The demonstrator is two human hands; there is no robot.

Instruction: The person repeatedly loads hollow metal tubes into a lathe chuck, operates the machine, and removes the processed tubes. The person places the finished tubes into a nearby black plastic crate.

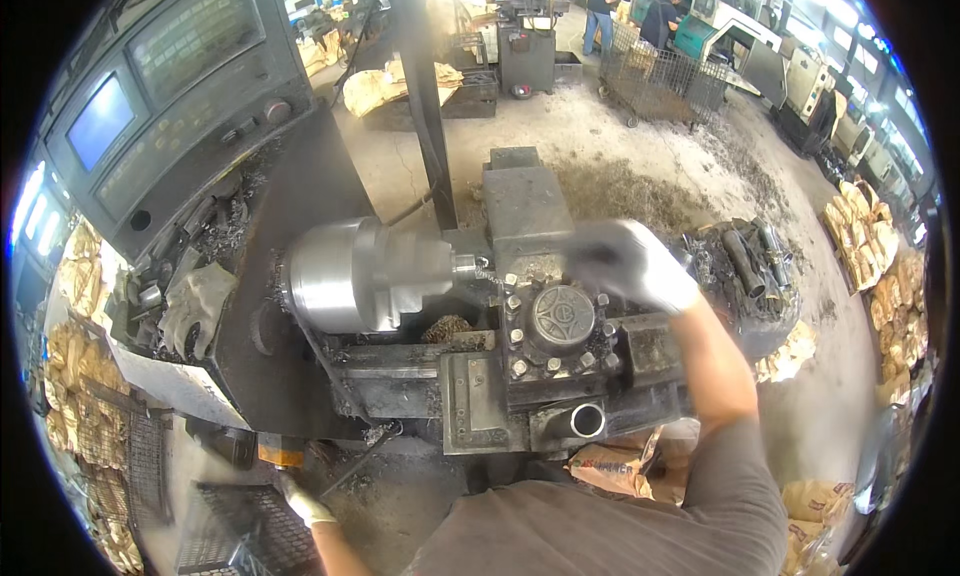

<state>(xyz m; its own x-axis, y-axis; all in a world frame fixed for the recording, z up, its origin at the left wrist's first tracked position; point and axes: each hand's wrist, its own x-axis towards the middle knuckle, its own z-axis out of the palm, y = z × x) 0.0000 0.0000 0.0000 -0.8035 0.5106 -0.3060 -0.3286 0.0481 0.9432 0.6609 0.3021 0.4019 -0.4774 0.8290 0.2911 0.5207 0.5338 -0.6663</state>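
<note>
My right hand, in a white glove with a dark palm side, is over the far right side of the bolted tool post of a lathe. Motion smears its fingers, so I cannot make out whether it holds anything. Left of the tool post is the lathe's shiny chuck, with a small metal workpiece at its right end. Low on the left, my left hand, also gloved, reaches down beside a yellow-orange block; its fingers are too small and partly hidden to read.
A control panel with a lit screen stands at the left, above a chip-strewn ledge with metal parts. Dark metal tubes lie among chips at the right. A black crate sits low left. Two people are far off, near a wire cage.
</note>
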